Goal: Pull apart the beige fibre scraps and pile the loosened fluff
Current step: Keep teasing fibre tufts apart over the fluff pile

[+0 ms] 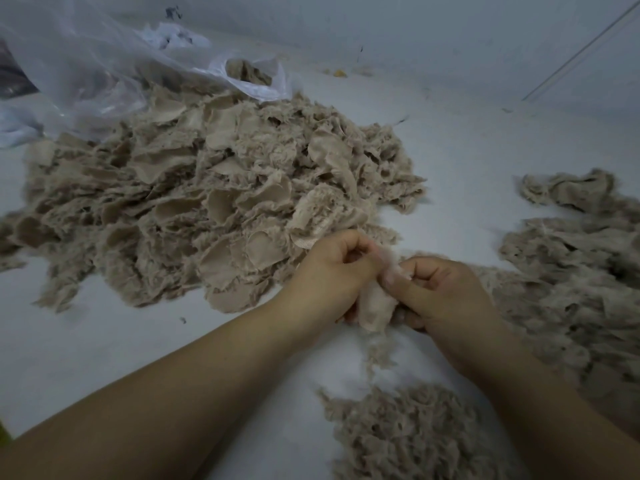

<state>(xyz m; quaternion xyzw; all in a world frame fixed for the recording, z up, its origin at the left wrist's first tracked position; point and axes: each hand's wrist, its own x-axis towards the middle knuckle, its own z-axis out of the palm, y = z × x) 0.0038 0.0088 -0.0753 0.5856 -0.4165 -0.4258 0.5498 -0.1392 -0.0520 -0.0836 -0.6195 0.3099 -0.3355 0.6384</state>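
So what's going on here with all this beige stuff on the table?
A person is tearing up fabric. Both hands, the left hand and right hand, pinch one beige scrap between them. A big heap of untouched scraps spills from a plastic bag on the left; loosened fluff is piled under the wrists, with more worked material to the right.

Pale grey-white floor [467,140] under dim light, plain wall [415,22] behind
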